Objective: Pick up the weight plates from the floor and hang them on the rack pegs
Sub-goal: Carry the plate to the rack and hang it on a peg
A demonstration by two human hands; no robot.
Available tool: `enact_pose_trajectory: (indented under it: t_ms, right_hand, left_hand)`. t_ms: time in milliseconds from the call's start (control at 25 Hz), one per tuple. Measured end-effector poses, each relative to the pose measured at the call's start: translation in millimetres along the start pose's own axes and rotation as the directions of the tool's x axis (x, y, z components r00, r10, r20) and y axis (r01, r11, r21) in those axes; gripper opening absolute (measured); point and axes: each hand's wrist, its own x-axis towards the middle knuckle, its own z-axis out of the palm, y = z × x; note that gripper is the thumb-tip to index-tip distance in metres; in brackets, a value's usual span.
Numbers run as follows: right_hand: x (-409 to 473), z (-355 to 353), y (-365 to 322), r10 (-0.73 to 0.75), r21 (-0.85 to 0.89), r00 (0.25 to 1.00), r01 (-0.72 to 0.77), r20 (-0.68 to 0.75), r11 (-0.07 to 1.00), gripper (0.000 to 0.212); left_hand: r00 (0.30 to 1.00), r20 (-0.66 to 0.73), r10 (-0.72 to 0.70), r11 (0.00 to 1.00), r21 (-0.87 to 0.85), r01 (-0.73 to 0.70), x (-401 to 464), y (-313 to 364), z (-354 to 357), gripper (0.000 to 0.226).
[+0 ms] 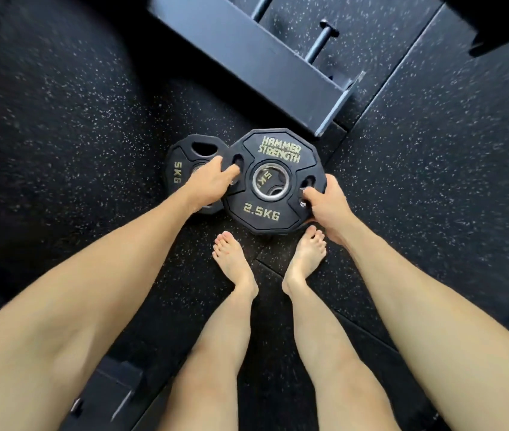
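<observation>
A black 2.5KG plate (275,181) marked HAMMER STRENGTH is held above the floor. My left hand (212,181) grips its left edge, with a finger going into the left grip slot. My right hand (324,203) grips its right edge, thumb at the right slot. A black 5KG plate (181,166) lies flat on the floor to the left, partly under my left hand. Through the held plate's centre hole another plate shows below. The rack's post (256,63) stands beyond, with a bare peg (321,42) sticking out on its right.
The floor is black speckled rubber (60,135). My bare feet (231,259) stand just below the plates. A second peg (261,7) shows at the top. Dark equipment fills the upper right corner (505,23) and the lower left (113,387).
</observation>
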Motion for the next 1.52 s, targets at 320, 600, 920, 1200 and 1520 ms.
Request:
enact_pose_trajectory:
  t_ms: [320,600,920,1200,1520]
  right_hand:
    - [-224.3,-58.6,-103.8,-0.209,-0.07,0.973,0.217,0.099,0.974,0.038]
    - [-390.3,-96.9,-163.1,-0.418,0.127,0.897,0.403,0.141,0.906,0.016]
    - [-469.0,-111.6,-191.7,-0.678,0.077,0.676,0.689,0.29,0.721,0.019]
    - [-540.6,-105.2,-174.2,-0.624,0.1,0.334,0.826,0.707,0.555,0.018]
    - [-672.2,-57.0,-33.6,-0.256,0.164,-0.057,0.893,0.965,0.419,0.018]
  left_hand:
    - [0.979,-0.204,-0.005,0.891,-0.445,-0.088,-253.1,63.2,-76.1,0.033]
    - [0.897,-0.438,0.055,0.712,-0.612,-0.342,-440.4,98.3,-111.4,0.012]
    - [0.717,-0.678,-0.164,0.418,-0.706,-0.572,-563.4,99.4,-72.4,0.031]
    - [0.353,-0.699,-0.622,0.24,-0.6,-0.763,-670.0,85.7,30.3,0.033]
    - [0.035,-0.4,-0.916,0.151,-0.423,-0.893,-797.8,-1.5,196.2,0.035]
